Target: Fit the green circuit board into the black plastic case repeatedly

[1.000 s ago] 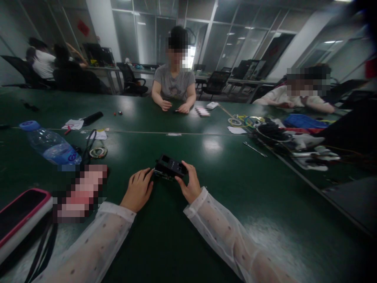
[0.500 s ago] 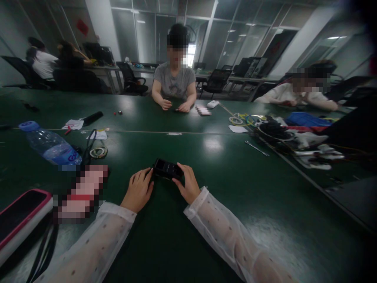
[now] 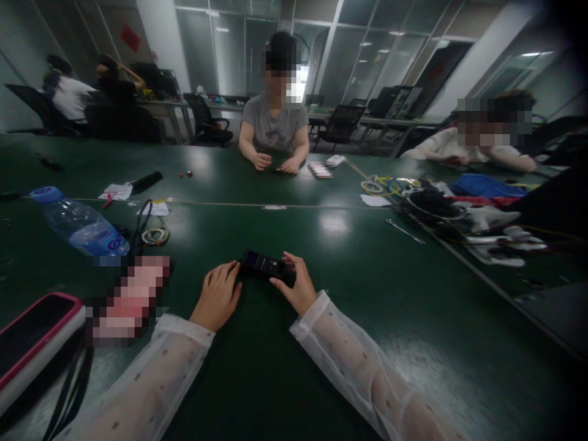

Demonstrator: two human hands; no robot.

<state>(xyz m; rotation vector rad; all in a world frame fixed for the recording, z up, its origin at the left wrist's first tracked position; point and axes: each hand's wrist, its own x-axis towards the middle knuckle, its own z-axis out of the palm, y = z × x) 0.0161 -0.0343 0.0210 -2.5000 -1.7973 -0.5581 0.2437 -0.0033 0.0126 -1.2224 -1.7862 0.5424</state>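
Note:
A small black handheld device point(image 3: 263, 263) with a dark screen and small buttons lies on the green table in front of me. My left hand point(image 3: 219, 293) rests palm down on the tabletop, fingers stretched out, its fingertips touching the device's left end. At the other end, my right hand point(image 3: 297, 285) has its thumb and fingers around a black end piece point(image 3: 288, 273). Whether this piece is separate from the device I cannot tell.
To the left are a water bottle point(image 3: 80, 226), a blurred-out pink object point(image 3: 131, 300) and a pink-edged device point(image 3: 39, 337) with a strap. Farther right lie a wrench point(image 3: 404, 231) and heaped cables point(image 3: 432, 205). Another person point(image 3: 274, 122) sits opposite.
My right hand has shifted slightly right, and more of the device's right end shows between it and the buttons. My left hand stays by the left end.

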